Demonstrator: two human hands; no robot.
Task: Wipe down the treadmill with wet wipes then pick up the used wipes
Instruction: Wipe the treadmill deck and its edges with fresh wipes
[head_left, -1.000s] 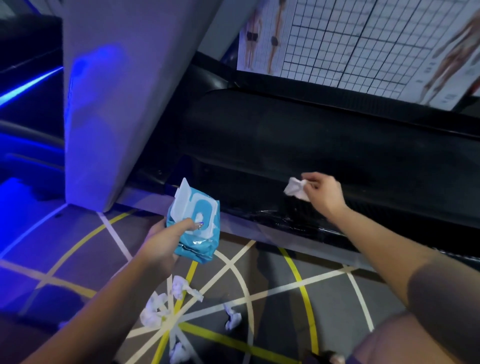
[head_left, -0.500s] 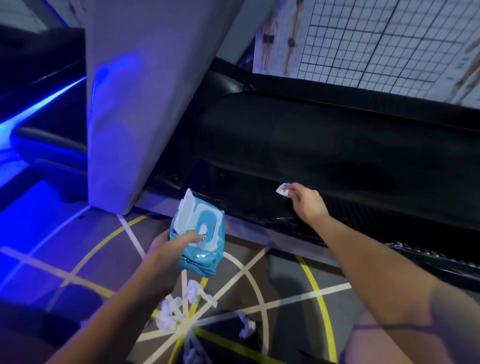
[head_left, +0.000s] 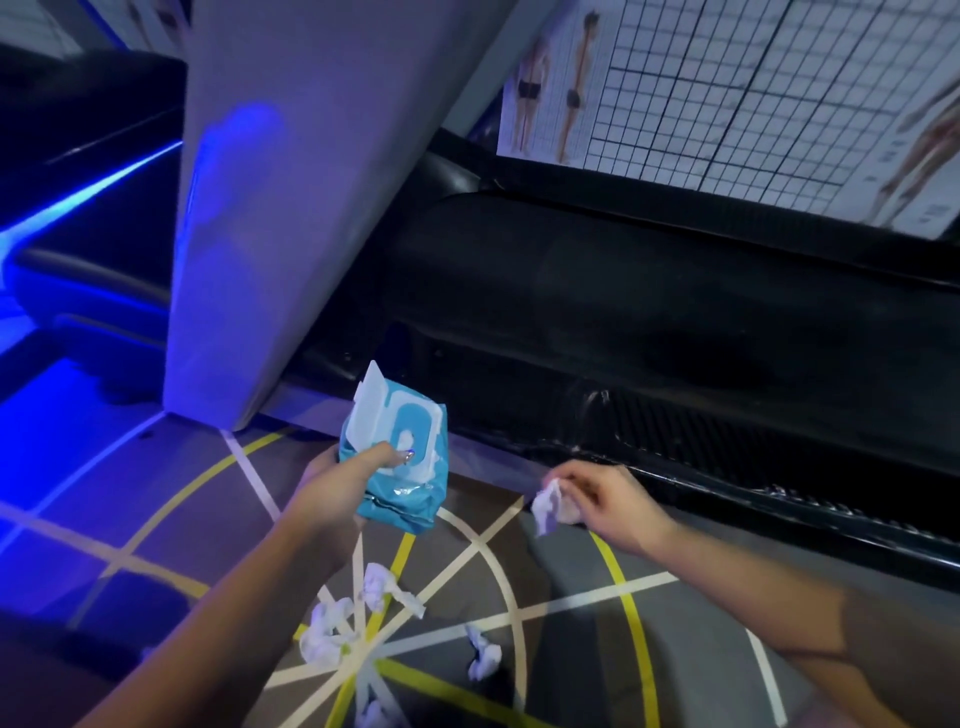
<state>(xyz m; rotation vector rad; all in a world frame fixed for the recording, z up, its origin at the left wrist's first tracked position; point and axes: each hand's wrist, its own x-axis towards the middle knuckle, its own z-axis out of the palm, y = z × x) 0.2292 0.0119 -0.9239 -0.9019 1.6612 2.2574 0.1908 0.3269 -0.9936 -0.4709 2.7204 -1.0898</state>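
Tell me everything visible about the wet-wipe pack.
The wet-wipe pack is a soft, crinkled blue plastic pouch with a white dispensing panel on its front. Its white flip lid stands open at the upper left. The left hand grips it from below, thumb across the front by the opening. It is held in the air, roughly upright, above the taped floor, close before the dark side of the treadmill.

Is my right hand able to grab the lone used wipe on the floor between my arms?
Probably yes: nothing covers the floor wipe or blocks the way down. But the right hand pinches a crumpled wipe, so its grip is partly taken.
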